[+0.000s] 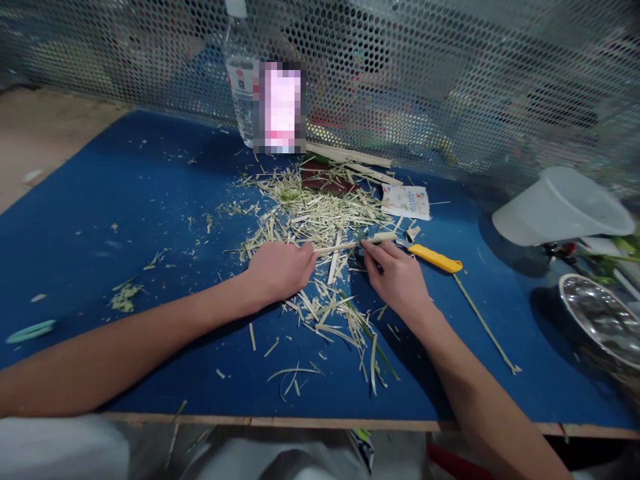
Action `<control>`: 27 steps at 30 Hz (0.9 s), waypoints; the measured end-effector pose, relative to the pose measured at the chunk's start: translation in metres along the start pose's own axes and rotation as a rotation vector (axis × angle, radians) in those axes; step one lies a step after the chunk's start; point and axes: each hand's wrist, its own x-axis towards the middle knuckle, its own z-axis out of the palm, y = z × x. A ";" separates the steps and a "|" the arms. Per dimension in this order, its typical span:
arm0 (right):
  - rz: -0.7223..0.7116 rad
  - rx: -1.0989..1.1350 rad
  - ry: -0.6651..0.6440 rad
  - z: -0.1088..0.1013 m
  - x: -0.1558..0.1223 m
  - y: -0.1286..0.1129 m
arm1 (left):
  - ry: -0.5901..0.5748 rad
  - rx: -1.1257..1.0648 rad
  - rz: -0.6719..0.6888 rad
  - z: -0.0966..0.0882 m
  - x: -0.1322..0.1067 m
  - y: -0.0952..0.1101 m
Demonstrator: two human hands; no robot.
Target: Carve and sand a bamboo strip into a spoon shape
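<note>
Left hand: our left hand (pixel 283 270) lies knuckles up on the blue table (pixel 125 200). Its fingers are curled in narrow, and the tips pinch the near end of the thin stick (pixel 336 247).
Right hand: our right hand (pixel 395 275) is also closed narrow, and its fingertips grip the same stick farther along. Something dark shows under its fingers, but we cannot tell what it is.
Thin stick: it is pale and spans the gap between both hands. It points to about 2 o'clock, where its thicker greenish end sticks out past the right fingers.
Shavings: a loose heap of pale shavings (pixel 315 213) spreads at 12 o'clock from the hands. More strips lie between and under our wrists, toward 6 o'clock.
Knife: a yellow-handled knife (pixel 434 258) lies flat at 2 o'clock, just beside the right hand. We cannot tell if they touch.
Long stem: a thin long stem (pixel 485 323) runs from the knife handle toward 5 o'clock.
Paper packet: a small printed packet (pixel 406 201) lies at 1 o'clock, at the edge of the heap.
Far edge: a clear bottle (pixel 240 87) stands at 11 o'clock against the perforated screen (pixel 450 80).
Right side: at 3 o'clock a white plastic cup (pixel 560 207) lies tipped, and a metal bowl (pixel 600 320) sits nearer to us.
Left side: a small teal object (pixel 30 330) lies at 9 o'clock, well apart from the hands.
</note>
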 end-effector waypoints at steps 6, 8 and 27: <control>0.059 -0.004 0.041 -0.003 0.000 0.002 | -0.008 -0.010 0.024 -0.001 -0.001 -0.001; 0.086 -0.019 0.059 -0.003 0.001 0.006 | -0.009 -0.009 0.024 0.000 0.000 -0.001; 0.022 -0.028 0.012 0.001 0.000 -0.006 | -0.010 0.003 -0.007 0.001 0.001 0.000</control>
